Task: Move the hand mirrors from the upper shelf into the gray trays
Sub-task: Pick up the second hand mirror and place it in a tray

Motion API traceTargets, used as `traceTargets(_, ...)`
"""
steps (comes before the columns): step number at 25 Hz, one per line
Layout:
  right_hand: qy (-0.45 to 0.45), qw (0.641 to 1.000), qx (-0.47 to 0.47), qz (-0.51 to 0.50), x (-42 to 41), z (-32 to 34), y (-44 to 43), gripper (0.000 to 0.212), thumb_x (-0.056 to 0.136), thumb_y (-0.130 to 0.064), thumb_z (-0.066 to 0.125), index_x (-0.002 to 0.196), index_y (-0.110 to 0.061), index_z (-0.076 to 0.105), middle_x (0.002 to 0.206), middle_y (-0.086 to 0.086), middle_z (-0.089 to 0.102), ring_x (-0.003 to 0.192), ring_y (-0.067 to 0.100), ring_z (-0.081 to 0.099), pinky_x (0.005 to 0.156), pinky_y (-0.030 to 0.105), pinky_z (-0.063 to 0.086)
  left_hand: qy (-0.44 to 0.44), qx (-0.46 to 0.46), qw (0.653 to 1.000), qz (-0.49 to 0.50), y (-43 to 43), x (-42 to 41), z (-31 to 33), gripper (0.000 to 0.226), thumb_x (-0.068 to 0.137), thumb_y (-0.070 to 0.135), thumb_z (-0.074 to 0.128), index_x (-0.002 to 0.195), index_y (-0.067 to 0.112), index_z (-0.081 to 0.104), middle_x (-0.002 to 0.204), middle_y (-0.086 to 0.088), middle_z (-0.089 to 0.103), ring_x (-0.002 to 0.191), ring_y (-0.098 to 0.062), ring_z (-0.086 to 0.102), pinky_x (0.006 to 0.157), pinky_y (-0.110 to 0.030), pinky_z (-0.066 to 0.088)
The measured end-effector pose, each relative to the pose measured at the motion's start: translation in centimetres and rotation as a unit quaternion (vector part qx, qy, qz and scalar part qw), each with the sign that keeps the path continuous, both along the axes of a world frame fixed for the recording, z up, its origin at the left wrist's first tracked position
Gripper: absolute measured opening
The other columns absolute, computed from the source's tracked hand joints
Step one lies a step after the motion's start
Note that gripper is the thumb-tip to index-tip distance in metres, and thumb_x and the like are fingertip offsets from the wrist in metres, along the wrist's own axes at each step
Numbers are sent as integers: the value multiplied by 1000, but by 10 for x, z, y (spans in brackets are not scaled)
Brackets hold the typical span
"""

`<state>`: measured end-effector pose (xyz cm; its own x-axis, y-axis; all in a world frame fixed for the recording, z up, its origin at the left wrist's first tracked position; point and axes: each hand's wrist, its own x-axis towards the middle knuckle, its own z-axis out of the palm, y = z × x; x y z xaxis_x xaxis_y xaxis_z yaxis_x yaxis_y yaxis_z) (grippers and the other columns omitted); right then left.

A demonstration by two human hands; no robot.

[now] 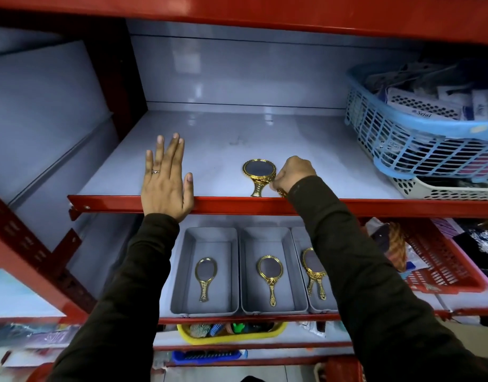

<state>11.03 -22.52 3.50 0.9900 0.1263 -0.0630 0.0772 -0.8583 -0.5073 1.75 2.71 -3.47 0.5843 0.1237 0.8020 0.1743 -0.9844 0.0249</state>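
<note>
Left hand (165, 180) flat, spread; right hand (293, 172) curled beside mirror (259, 172), grip unclear.

Views: just the one, a wide-angle head camera, so nothing is shared with a second view.
Position: right in front of the red shelving rack, close in.
Facing: forward and a touch downward, straight into the upper shelf (237, 150).
Framing: upper shelf fills the middle; the gray trays (209, 307) sit on the level below, lower levels at the bottom edge.
Near field: both dark sleeves rise from the bottom corners.
Distortion: edges bow outward.
</note>
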Motion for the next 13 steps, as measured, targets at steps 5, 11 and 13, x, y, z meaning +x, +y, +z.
traceTargets(5,121,932,340,32,-16,20,-25,32,71,-13,85,99,-1,77,84,11,77,70,15,68,65,23,61,4,-2,1000,-6,-1,-2,0,65,96,33,24,157,10,21,165,-2,17,155,-23,5,126,-39,2)
traceTargets(11,293,861,386,153,-62,-14,-71,33,54,-30,90,85,-20,83,79,2,80,63,5,74,54,14,57,6,-1,1000,5,-2,-4,-2,65,98,35,20,157,10,18,165,-4,15,155,-21,1,126,-39,3)
traceTargets(13,360,856,334,162,-76,-46,-82,24,58,-27,88,81,-20,82,77,2,80,62,6,75,54,15,58,7,1,1000,8,-2,-4,-2,65,98,35,19,157,9,17,166,-3,14,154,-21,1,126,-39,3)
